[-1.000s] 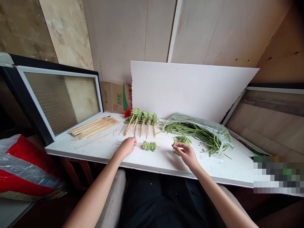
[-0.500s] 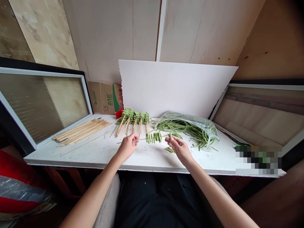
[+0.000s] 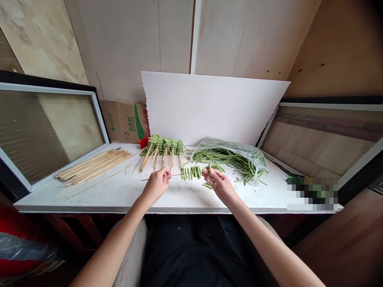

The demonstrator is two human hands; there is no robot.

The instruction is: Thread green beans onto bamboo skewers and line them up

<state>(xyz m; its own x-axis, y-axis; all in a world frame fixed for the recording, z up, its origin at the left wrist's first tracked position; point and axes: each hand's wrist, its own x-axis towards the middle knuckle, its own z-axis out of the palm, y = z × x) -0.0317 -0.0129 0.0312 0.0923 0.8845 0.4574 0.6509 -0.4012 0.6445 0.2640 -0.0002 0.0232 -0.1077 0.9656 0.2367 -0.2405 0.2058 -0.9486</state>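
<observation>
My left hand (image 3: 157,184) is closed around a thin bamboo skewer (image 3: 176,175) that I hold level above the table. Several short pieces of green bean (image 3: 191,173) are threaded crosswise along it. At the skewer's right end, my right hand (image 3: 222,185) pinches one more bean piece (image 3: 210,168) upright between thumb and fingers, close to the tip. Whether the tip has entered that piece I cannot tell. Partly hidden behind and below my right hand lie loose cut bean pieces (image 3: 218,168).
Bare skewers (image 3: 92,165) lie in a heap at the left. Loaded bean skewers (image 3: 164,144) are stacked at the back, near a cardboard box (image 3: 122,121). Long green beans (image 3: 221,156) spill from a clear plastic bag (image 3: 254,153). A white board (image 3: 215,107) leans behind the table (image 3: 113,199).
My right hand has moved closer to the skewer, bringing its bean piece to the tip. My left hand still grips the skewer. The whole view has shifted slightly.
</observation>
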